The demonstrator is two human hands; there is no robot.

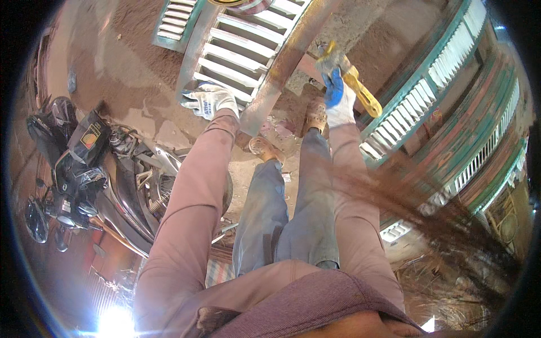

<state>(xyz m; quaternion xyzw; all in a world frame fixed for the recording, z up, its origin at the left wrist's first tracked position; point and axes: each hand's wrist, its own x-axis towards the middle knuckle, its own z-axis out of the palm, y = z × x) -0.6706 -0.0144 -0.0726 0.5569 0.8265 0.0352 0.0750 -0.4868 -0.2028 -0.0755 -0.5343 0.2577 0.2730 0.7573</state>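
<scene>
My left hand point(209, 101), in a white work glove, grips the lower left corner of a louvered shutter point(269, 93). Its slats are whitish, and its brown frame has worn patches. My right hand point(340, 96), gloved in white and blue, is closed around a paintbrush point(365, 97) with a yellow handle. The brush's bristle end point(331, 56) points up and away from me, to the right of the shutter and apart from it. At the top edge, a round can point(248, 7), partly cut off, rests over the slats.
Another slatted panel point(173, 22) lies at the upper left. More green-edged louvered shutters point(414, 110) lean on the right. A motorcycle point(121, 188) stands at the left with a black bag point(89, 138). My shoes point(264, 149) are on the dirt floor; a dark blur crosses the lower right.
</scene>
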